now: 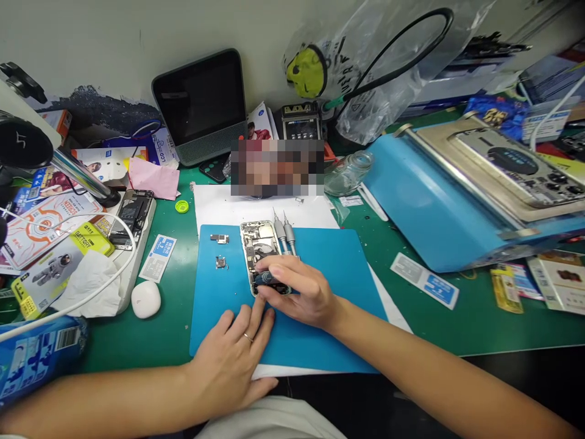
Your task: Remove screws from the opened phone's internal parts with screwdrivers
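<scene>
An opened phone (250, 256) with its inner parts bare lies on the blue mat (347, 305). My right hand (301, 289) reaches over the phone's lower end. Its thumb and fingers pinch a small dark part (265, 278), whose exact kind I cannot make out. Flat on the mat, my left hand (237, 353) has its fingers stretched out, the fingertips close by the phone's bottom edge. Two grey screwdrivers (289, 230) lie beside the phone, partly hidden by my right hand. To its left are a small circuit board (220, 238) and several tiny metal pieces (221, 262).
At the left are another opened phone (130, 219), a white earbud case (146, 299) and packaging boxes (46, 222). A smart display (201, 103) stands at the back. A glass jar (350, 174) lies behind the mat. A blue machine (425, 201) occupies the right.
</scene>
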`<state>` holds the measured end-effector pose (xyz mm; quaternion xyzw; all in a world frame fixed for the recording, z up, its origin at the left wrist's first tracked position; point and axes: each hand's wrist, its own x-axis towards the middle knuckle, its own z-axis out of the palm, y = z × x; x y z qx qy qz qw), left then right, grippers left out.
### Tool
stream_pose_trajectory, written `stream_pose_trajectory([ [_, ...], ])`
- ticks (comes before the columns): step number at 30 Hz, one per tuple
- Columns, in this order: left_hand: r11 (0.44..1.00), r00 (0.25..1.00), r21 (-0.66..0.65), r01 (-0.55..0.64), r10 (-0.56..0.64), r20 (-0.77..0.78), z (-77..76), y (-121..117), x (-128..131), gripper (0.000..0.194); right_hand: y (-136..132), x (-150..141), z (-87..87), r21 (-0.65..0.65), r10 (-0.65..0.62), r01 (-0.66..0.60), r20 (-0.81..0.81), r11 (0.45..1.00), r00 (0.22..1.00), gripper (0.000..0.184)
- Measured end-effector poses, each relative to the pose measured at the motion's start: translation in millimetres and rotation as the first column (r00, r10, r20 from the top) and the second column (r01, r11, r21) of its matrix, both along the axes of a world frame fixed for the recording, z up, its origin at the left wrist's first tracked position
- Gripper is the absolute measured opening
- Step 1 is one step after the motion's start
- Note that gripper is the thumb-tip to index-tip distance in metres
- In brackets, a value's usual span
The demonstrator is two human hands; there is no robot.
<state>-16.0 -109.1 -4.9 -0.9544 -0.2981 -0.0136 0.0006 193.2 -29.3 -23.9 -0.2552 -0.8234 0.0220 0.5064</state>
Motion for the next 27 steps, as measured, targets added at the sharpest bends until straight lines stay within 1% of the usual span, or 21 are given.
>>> stream_pose_trajectory([
  [3, 1.0, 1.0, 0.003, -0.002, 0.002, 0.012, -0.2, 0.4, 0.6, 0.081, 0.4, 0.2, 0.0, 0.017, -0.01, 0.01, 0.013, 1.0, 1.0, 0.061],
  [8, 1.0, 1.0, 0.007, 0.003, -0.003, 0.019, 0.8, 0.6, 0.6, 0.079, -0.1, 0.5, 0.5, 0.027, -0.016, 0.016, 0.005, 0.999, 1.0, 0.054],
  [13, 1.0, 1.0, 0.001, 0.004, -0.004, 0.008, 0.8, 1.0, 0.4, 0.08, -0.7, 0.8, 0.0, 0.049, -0.017, 0.016, 0.034, 0.999, 0.999, 0.065],
  [18, 1.0, 1.0, 0.005, 0.006, -0.006, -0.006, -0.3, 1.1, 0.4, 0.082, -0.5, 0.1, 1.0, 0.038, -0.012, 0.012, 0.011, 0.999, 1.0, 0.053],
  [23, 1.0, 1.0, -0.004, 0.013, -0.013, -0.015, -0.8, 0.3, 0.1, 0.082, -0.3, -1.2, 0.4, 0.043, -0.026, 0.025, 0.019, 0.999, 0.999, 0.061],
  [27, 1.0, 1.0, -0.009, 0.013, -0.013, -0.008, -2.0, 0.8, -0.1, 0.083, -0.7, -2.0, -1.1, 0.028, -0.015, 0.015, 0.013, 0.999, 1.0, 0.054],
])
